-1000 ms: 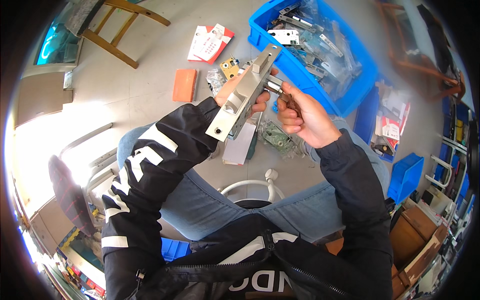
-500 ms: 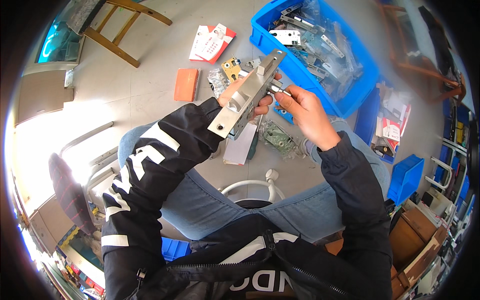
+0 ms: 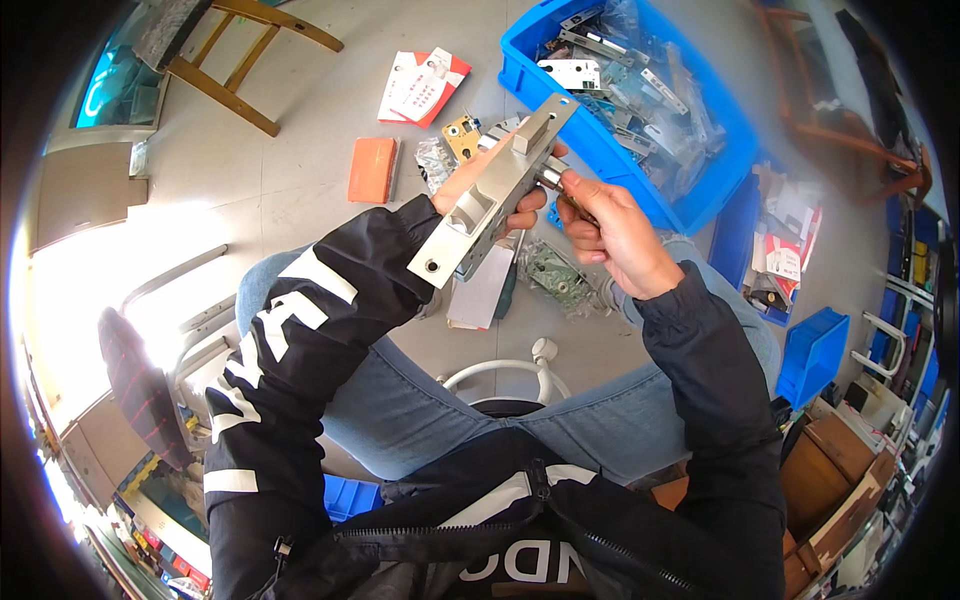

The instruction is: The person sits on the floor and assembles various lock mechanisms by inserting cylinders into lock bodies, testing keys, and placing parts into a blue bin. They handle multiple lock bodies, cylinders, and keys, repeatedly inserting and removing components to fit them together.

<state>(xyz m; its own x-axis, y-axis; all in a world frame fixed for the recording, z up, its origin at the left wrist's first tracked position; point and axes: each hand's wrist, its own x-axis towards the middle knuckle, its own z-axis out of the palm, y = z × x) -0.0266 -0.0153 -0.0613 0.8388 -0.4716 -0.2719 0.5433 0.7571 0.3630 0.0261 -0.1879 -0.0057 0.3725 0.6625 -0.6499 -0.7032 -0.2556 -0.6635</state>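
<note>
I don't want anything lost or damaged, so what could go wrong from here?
The metal lock could slip and fall, as the left hand seems to carry most of it above the floor. The small metal part in the right hand might drop and get lost near the cluttered blue crate.

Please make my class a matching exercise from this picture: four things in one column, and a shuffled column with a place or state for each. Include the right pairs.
Column one
1. Lock
2. Orange box
3. Big blue bin
4. Right hand

Column two
A. Filled with metal parts and clear plastic
B. Has its fingers on a small metal part at the lock's side
C. Held up in the left hand
D. On the floor, just below the red and white papers in the picture

Right pairs: 1-C, 2-D, 3-A, 4-B
</note>
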